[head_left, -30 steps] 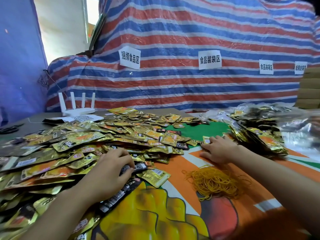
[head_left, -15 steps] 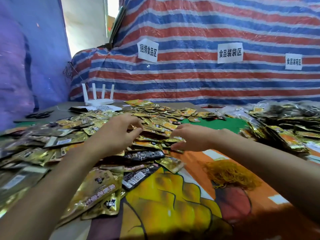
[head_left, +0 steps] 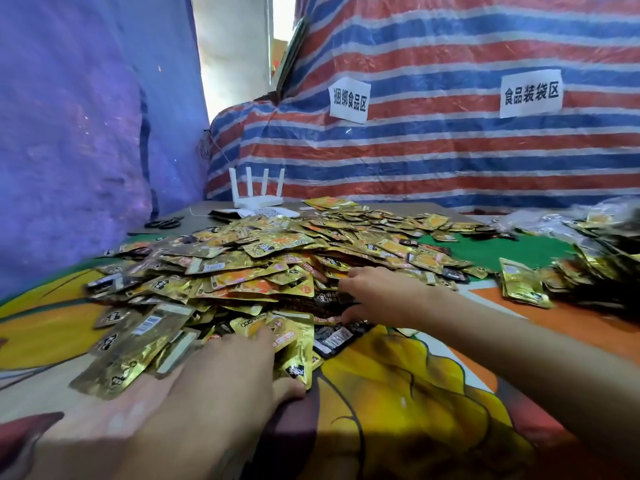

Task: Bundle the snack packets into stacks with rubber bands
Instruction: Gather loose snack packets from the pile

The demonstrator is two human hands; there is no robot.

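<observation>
1. Head view: the loose snack packets [head_left: 263, 271], gold foil with some dark ones, lie in a broad heap from 9 to 12 o'clock on the printed tablecloth [head_left: 398, 393]. The heap sits within reach of both hands, probably so that packets can be raked out and squared into stacks.
2. The left hand [head_left: 221, 368] lies palm-down on the gold packets at the heap's 6 o'clock edge. Its fingers are fairly straight and its thumb is spread against the near edge of one packet, seemingly to hold or draw them in. I cannot tell whether it lifts any.
3. The right hand [head_left: 377, 296] reaches into the heap's 3 o'clock flank with fingers above and thumb below, pinching a wedge of dark packets.
4. No rubber bands are in view. By my reading the step is still gathering, not banding.
5. A second pile [head_left: 571, 271] lies apart at 3 o'clock and is blurred.
6. Two paper signs hang on the striped tarp [head_left: 450, 161]. The left sign [head_left: 349, 100] reads 捆绑食品区. The right sign [head_left: 531, 93] reads 食品装袋区.
7. Packet print is too blurred to read, though barcode labels [head_left: 149, 323] show on some backs.
8. A white router [head_left: 256, 199] and scissors [head_left: 164, 223] lie at 11 o'clock.
</observation>
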